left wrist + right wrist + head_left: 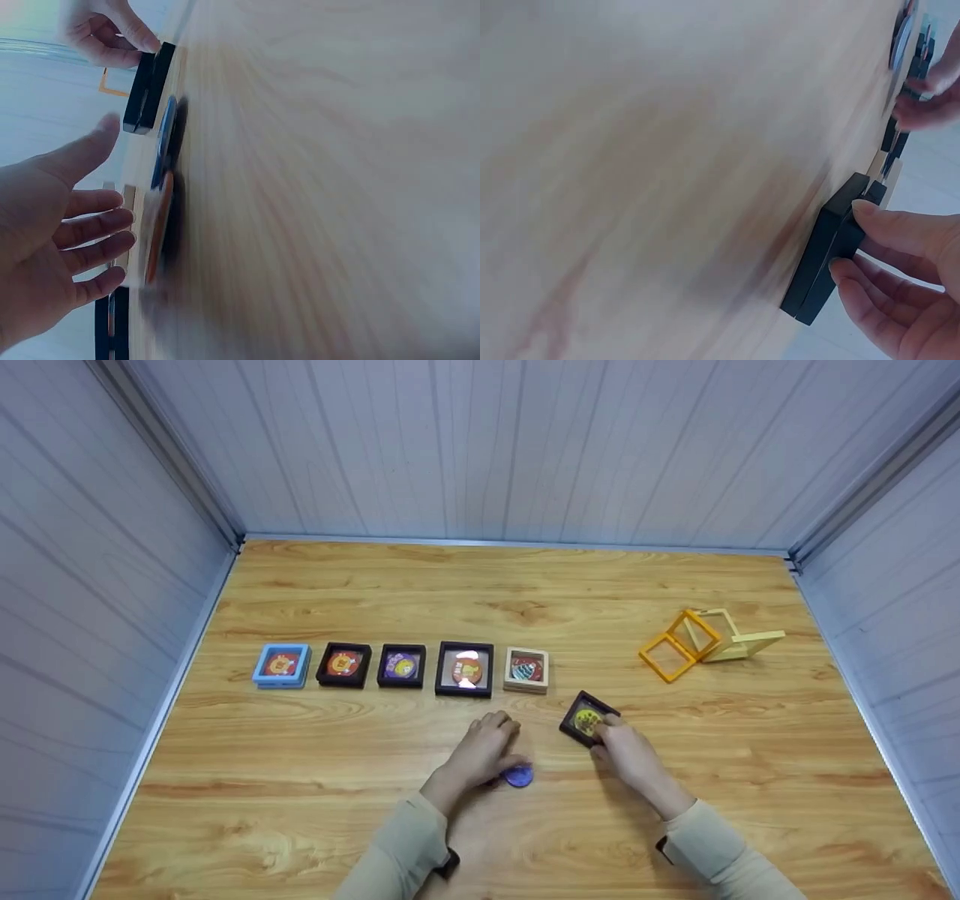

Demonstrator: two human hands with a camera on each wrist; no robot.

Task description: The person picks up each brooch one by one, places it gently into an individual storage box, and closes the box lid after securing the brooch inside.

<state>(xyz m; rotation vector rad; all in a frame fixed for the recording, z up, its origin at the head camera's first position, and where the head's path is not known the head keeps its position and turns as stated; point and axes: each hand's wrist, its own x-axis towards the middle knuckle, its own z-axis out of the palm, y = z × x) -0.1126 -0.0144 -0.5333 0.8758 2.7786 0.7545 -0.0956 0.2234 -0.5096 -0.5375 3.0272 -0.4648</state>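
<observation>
My right hand [628, 754] pinches the near right edge of a black square display frame [831, 247] between thumb and fingertips. Inside that frame, behind the clear window, sits a yellow round badge [586, 721]. To its left, my left hand [480, 751] hovers low with fingers spread and loosely bent, gripping nothing. Beneath its thumb lies a purple disc [519, 776] on the table. A second, orange-brown disc [159, 232] shows beside it in the left wrist view; in the head view the hand mostly hides it.
Behind the hands runs a row: a light blue frame [282, 665], black frames [343, 685] and a cream frame [526, 686], each holding a round badge. Open orange [667, 679] and yellow [750, 643] frames stand at the right. Pale panels [480, 450] enclose the wooden table [315, 780].
</observation>
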